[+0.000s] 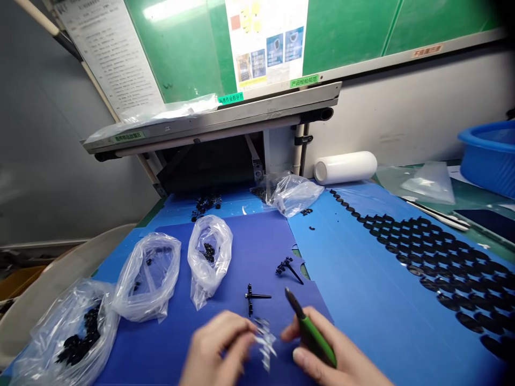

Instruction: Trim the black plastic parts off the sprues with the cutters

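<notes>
My left hand is closed, thumb and finger pinching a small pale, shiny branched piece that is smeared by motion. My right hand grips a green-handled tool with a narrow dark tip pointing up and left; its exact kind does not show. Just beyond my hands, a black plastic sprue with small parts lies on the dark blue sheet. A second black sprue rests farther right, near the sheet's notched edge.
Open clear bags hold black parts: one bag at lower left, another bag beside it, a third bag farther back. Rows of black discs cover the right side. A white roll and a blue basket stand behind.
</notes>
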Tool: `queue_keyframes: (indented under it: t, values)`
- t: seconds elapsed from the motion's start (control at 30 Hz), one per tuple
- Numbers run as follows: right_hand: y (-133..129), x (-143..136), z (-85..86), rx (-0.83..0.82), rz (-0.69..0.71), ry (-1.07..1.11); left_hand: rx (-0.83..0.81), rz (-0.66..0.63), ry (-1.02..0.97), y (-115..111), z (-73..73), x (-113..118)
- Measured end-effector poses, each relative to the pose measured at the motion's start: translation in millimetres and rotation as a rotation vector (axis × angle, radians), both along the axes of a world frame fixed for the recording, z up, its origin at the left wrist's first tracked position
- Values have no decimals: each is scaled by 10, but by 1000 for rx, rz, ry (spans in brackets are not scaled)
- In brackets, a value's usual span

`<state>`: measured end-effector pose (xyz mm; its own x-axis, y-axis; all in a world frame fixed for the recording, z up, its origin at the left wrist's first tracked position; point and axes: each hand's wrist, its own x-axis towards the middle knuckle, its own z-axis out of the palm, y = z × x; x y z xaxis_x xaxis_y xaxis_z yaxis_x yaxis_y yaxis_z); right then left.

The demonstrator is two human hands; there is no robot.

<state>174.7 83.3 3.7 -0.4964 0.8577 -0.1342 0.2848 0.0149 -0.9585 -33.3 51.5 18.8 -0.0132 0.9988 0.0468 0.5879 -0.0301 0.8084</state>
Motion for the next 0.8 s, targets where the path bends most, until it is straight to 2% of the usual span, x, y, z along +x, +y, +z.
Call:
queue_keyframes:
  t: [0.03, 0.1, 0.17, 0.2, 0.27, 0.33, 0.37, 0.43, 0.57, 0.63, 0.7, 0.8]
  values:
    - [66, 62, 14, 76, -25, -91, 13, 116, 80, 37, 93, -218]
    - [226, 197, 31, 229, -115, -255, 78, 416, 471, 134, 320, -793]
    - [387, 303, 29, 326, -173, -345, 93, 625, 633, 250, 551, -1441]
    - [456, 332, 20, 354, -184, -361, 105, 697, 697, 309, 650, -1740]
    - [566, 335, -11, 391, -179, -358, 148, 746, 791, 414, 790, -2189]
    - [642, 283, -54, 433, -166, -353, 198, 727, 849, 499, 835, -2356]
    - [670, 247, -78, 452, -161, -354, 219, 687, 865, 533, 818, -2325]
    - [717, 176, -125, 482, -155, -356, 250, 534, 875, 593, 709, -2065]
    - [789, 78, -206, 523, -142, -362, 265, 45, 850, 696, 316, -1210]
    - [818, 51, -229, 541, -138, -371, 251, -100, 845, 729, 150, -883]
    - [836, 40, -228, 553, -136, -374, 225, -178, 839, 718, 58, -710]
    - [818, 63, -177, 554, -119, -352, 194, -225, 840, 571, 27, -683]
